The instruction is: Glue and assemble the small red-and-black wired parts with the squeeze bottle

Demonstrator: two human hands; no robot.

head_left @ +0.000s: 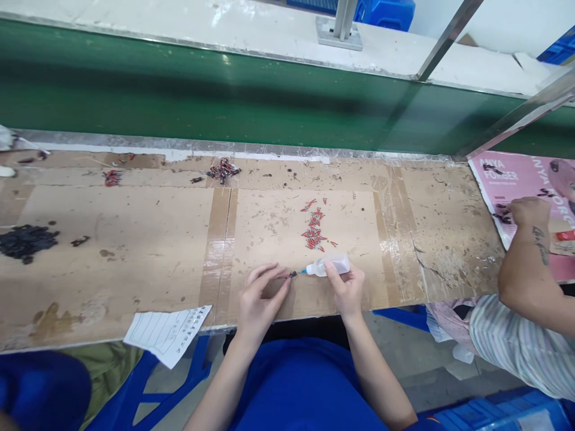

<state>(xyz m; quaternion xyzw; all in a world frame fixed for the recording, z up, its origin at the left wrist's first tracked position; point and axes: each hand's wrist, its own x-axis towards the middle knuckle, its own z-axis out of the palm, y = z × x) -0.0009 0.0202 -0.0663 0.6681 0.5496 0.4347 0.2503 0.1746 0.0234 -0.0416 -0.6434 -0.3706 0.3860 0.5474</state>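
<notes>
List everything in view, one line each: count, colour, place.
bottle: one, clear with blue tip, in the right hand
small part: one, dark, pinched at the bottle's tip
red parts: many, red, on the bench beyond the hands
mixed parts: one cluster, red and black, near the belt
black parts: one pile, black, far left
paper: one, white, bench's front edge
poster: one, pink, far right
bench: one, brown cardboard, taped
belt: one, green, behind the bench
co-worker's arm: one, far right, hand on the poster
left hand: one, holding the small part
right hand: one, holding the bottle

Apparently "ANYA FORGER" on the pink sheet [499,179]
</notes>
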